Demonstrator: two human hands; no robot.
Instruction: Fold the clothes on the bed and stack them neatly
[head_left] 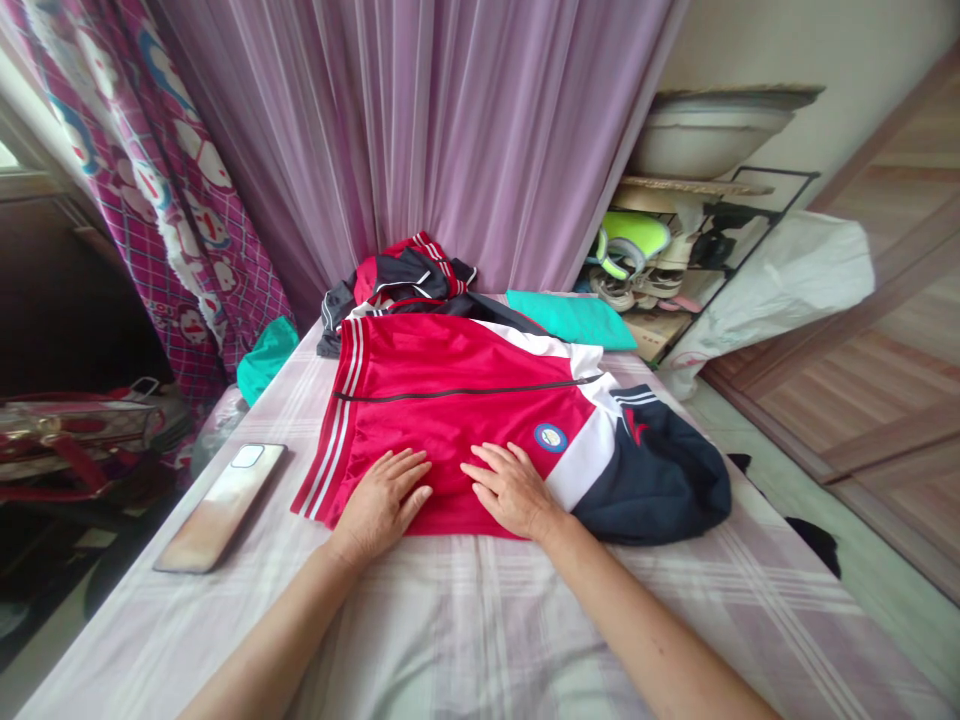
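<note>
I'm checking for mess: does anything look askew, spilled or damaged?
The dark-and-red clothing heaped behind the jacket looks untidy: it lies crumpled, while the jacket is spread fairly flat. No spill or damage shows.

Jacket badge [550, 438] txt too sm.

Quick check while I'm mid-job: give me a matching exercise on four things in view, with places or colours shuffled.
1. Jacket
2. Phone
3. Left hand
4. Right hand

A. On the jacket, nearer the round badge
B. Left of the striped hem
C. Red, white and navy
D. On the jacket, nearer the striped hem

Pairs: 1-C; 2-B; 3-D; 4-A
</note>
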